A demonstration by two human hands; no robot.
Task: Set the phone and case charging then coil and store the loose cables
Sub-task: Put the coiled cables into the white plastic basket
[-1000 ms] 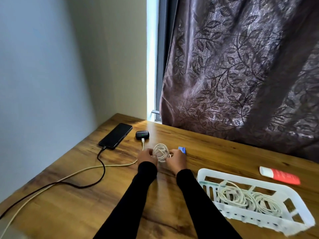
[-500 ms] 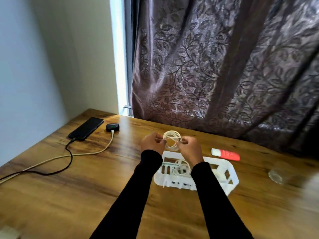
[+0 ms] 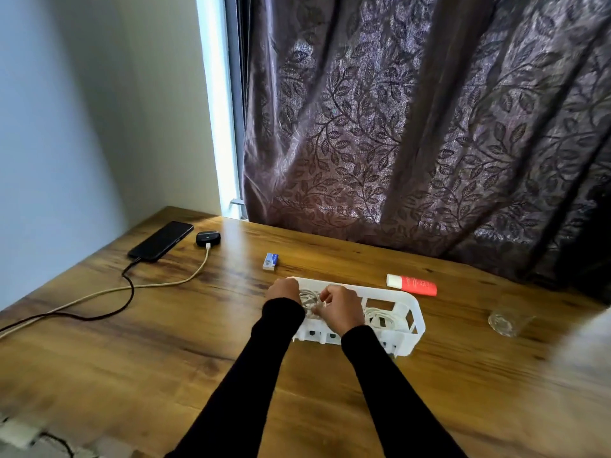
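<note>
— What can't you make out from up there?

— My own grip, partly. My left hand (image 3: 283,290) and right hand (image 3: 340,309) are both down in the left end of the white basket (image 3: 417,320), fingers curled around the coiled white cable (image 3: 309,299), but my knuckles hide most of the coil and where it sits against the basket floor. The right edge of my view is a pale blur, and the bottom left corner is smeared too.

— And the table?

— Wood-grain tabletop (image 3: 165,358), pushed into a corner with a plain wall on the left. A heavy curtain (image 3: 413,127) with an embossed leaf pattern hangs behind, with a strip of daylight beside it.

— The rest?

— The basket is slotted plastic, with another coil (image 3: 380,317) in its right end. The phone (image 3: 161,240), flat and glossy black, has a black lead (image 3: 127,299) plugged in; the rounded earbud case (image 3: 208,238) beside it takes a cream lead (image 3: 185,280). A small blue-and-white box (image 3: 270,261), a red tube (image 3: 412,285) and a clear glass (image 3: 504,320) lie apart.
</note>
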